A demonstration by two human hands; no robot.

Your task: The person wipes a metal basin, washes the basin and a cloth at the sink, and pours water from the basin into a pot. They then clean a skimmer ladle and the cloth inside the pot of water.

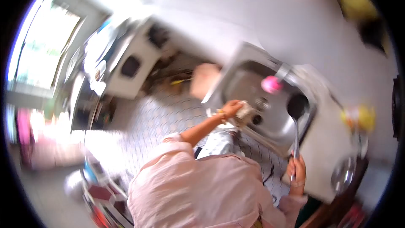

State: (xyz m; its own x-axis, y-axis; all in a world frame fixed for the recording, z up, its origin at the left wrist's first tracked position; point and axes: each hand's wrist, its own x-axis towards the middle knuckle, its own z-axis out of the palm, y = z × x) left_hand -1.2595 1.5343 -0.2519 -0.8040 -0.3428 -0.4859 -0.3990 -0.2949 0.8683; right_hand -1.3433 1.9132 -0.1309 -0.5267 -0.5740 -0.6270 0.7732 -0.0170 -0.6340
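My right hand [296,168] is closed round the handle of a long metal ladle [296,135]. The ladle's dark round bowl lies over the right side of the steel sink [240,76]. At the sink's near left edge, my left hand [232,108] is closed on a crumpled pale cloth [245,115], which hangs partly over the rim. Blur hides the cloth's details. A bright pink piece [271,84] sits at the end of the faucet [283,72], above the basin.
On the pale counter [316,160] right of the sink stand a blurred yellow item [358,117] and a shiny metal bowl [343,174]. A white cabinet [130,63] is at the left, near a bright window [44,42]. Patterned tiles cover the floor [156,116].
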